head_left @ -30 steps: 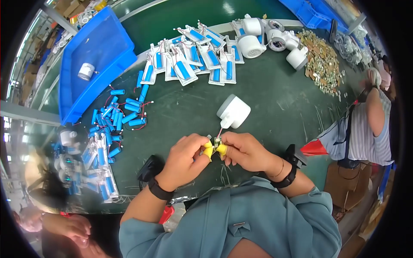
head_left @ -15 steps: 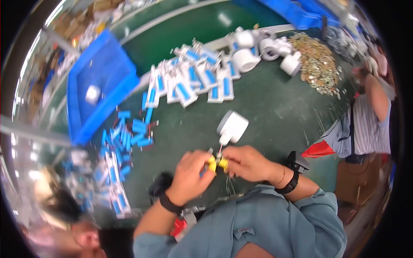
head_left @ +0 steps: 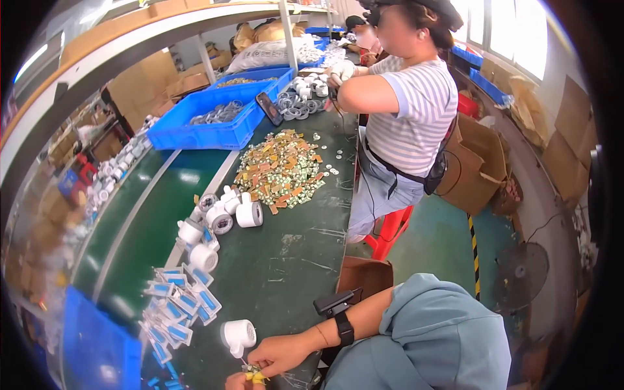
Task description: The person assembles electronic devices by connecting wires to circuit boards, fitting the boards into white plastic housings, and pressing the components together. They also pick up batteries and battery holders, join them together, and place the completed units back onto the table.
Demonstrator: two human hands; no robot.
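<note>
My right hand [head_left: 283, 355] is closed in a pinch near the lower edge. Its fingertips hold what looks like a small greenish circuit board [head_left: 248, 368]. My left hand [head_left: 238, 382] meets it there with bent fingers, mostly cut off by the lower edge; what it grips is hidden. Yellow covers [head_left: 255, 376] show at the fingertips. Just beyond my hands, a white round plastic housing [head_left: 239, 334] with a short neck lies on the green table, a thin wire running from the neck toward my fingers.
Left of the housing lie white casings with blue inserts [head_left: 185, 305]. Farther off are round white housings [head_left: 249, 213], a heap of small circuit boards [head_left: 279, 170] and a blue crate [head_left: 201, 138]. A co-worker in a striped shirt [head_left: 422, 97] works at the far right side.
The view has swung right and up, so my hands now sit at the lower edge and the co-worker shows fully. My hands stay together by the white housing.
</note>
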